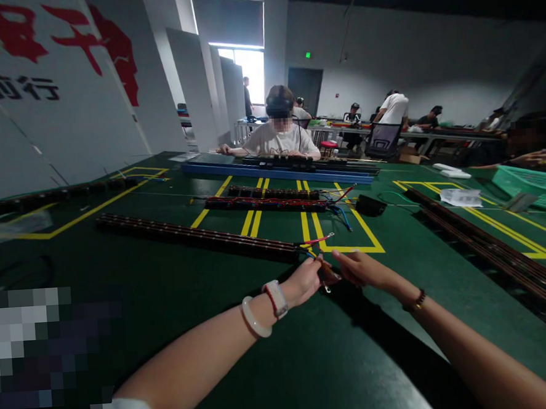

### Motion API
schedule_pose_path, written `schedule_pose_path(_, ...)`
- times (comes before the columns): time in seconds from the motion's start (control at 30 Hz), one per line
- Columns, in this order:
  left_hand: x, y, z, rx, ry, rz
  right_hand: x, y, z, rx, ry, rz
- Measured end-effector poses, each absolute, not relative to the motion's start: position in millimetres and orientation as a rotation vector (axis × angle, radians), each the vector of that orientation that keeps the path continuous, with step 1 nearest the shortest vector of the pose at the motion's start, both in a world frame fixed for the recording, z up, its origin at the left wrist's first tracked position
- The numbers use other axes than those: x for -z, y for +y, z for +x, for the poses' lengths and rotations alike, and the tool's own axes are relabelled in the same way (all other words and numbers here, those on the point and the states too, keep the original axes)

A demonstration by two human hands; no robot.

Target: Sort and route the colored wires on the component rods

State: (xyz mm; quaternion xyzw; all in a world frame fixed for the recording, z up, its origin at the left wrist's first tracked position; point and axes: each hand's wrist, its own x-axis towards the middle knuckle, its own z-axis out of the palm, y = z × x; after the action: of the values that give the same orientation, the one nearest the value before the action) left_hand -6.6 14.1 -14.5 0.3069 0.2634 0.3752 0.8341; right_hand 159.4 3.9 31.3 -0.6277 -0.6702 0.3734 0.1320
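In the head view, our left hand [305, 281] pinches the wire leads [311, 253] at the right end of a long dark strip [201, 236] on the green table [144, 292], our right hand [361, 269] just beside, its grip unclear to us.

The window [255, 70] glares above a dim, partly shadowed green tabletop [246, 379].

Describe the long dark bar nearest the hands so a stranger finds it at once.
On the green table, find the left hand. The long dark bar stretches leftward from just beyond it; unlike the other bars, its wires lie right at that hand.
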Motion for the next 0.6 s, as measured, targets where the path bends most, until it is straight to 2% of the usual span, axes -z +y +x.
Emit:
schedule_pose_path(0.23, 18, 16, -6, -0.766, 0.533, 0.610, -33, -20, 152, -0.365, -2.298, -1.840)
schedule_pose_path(0.43, 18, 16, -5, -0.812, 0.612, 0.693, -53, 0, 147, -0.039, -2.271, -1.833)
schedule_pose_path(0.6, 23, 19, -1, -0.772, 0.579, 0.721, -76, 19, 105, 0.274, -2.256, -1.787)
